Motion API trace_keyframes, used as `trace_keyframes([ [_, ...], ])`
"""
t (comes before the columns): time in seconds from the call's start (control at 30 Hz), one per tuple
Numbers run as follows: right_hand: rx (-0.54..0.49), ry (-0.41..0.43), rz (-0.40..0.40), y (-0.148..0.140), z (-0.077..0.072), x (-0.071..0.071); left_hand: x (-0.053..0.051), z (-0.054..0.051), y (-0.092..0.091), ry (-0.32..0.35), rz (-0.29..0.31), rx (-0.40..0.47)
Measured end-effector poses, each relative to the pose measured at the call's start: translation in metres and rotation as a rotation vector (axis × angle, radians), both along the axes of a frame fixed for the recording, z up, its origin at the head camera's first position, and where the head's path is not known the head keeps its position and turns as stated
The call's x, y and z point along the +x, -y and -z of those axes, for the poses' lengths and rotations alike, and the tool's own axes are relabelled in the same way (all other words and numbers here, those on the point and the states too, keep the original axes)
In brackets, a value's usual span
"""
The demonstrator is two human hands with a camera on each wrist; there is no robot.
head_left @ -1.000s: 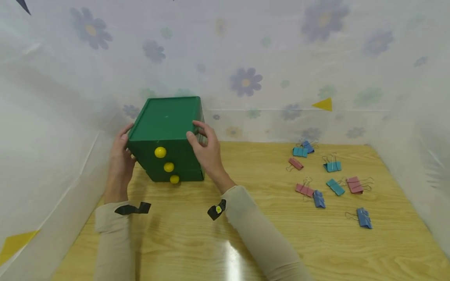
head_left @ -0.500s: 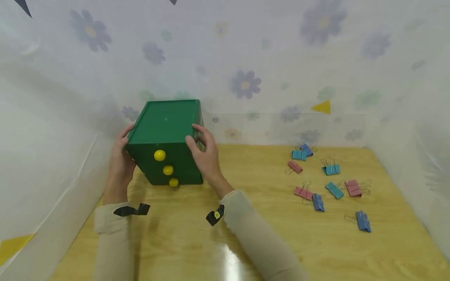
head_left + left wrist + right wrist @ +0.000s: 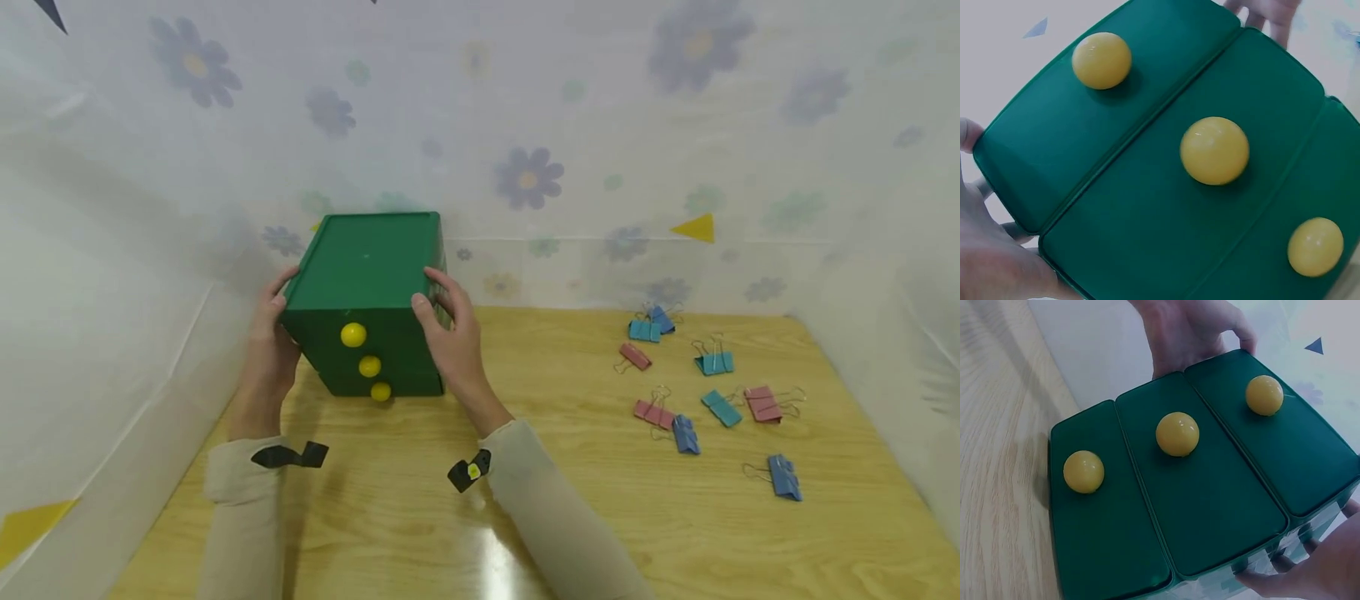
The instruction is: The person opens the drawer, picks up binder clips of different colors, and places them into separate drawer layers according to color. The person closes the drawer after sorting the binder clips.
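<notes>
A small green drawer cabinet (image 3: 367,258) with three drawers stands at the left of the table, its round yellow knobs (image 3: 370,366) facing me. All three drawers look closed in the right wrist view. My left hand (image 3: 270,350) holds the cabinet's left side, with some fingers hidden behind it. On the opposite side, my right hand (image 3: 456,346) grips near the upper front edge; its thumb lies at the front corner and its fingers reach along the side wall. Whether the cabinet's base touches the wooden table (image 3: 405,492) is hard to tell.
Several binder clips lie scattered on the right half of the table, among them a pink clip (image 3: 763,404), a teal clip (image 3: 722,408) and a blue clip (image 3: 784,477). A flowered white curtain (image 3: 570,125) closes off the back and sides.
The cabinet has shifted slightly to the right with both hands on it, and a bit of yellow on the curtain now shows behind its left back corner. The clips stay put.
</notes>
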State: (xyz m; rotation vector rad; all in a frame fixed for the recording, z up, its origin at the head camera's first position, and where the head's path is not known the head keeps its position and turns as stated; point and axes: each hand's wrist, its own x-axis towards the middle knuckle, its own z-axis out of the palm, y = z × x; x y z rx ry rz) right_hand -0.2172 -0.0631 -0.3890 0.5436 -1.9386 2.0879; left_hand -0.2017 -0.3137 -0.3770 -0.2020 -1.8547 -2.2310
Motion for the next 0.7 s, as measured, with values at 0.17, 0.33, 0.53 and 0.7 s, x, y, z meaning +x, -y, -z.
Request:
trace_keyframes([
  [0.17, -0.019, 0.0, 0.01, -0.012, 0.002, 0.005, 0.001, 0.003, -0.012, -0.029, 0.016, -0.012],
  [0.33, -0.024, 0.014, 0.003, -0.026, 0.003, 0.007, 0.001, 0.004, -0.025, -0.046, 0.032, -0.008],
  [0.53, -0.014, 0.027, 0.031, -0.042, 0.0, 0.012, 0.002, 0.007, -0.041, -0.038, 0.073, -0.016],
  [0.7, 0.015, 0.036, 0.032, -0.056, -0.021, 0.024, 0.001, 0.008, -0.052, -0.039, 0.054, -0.017],
])
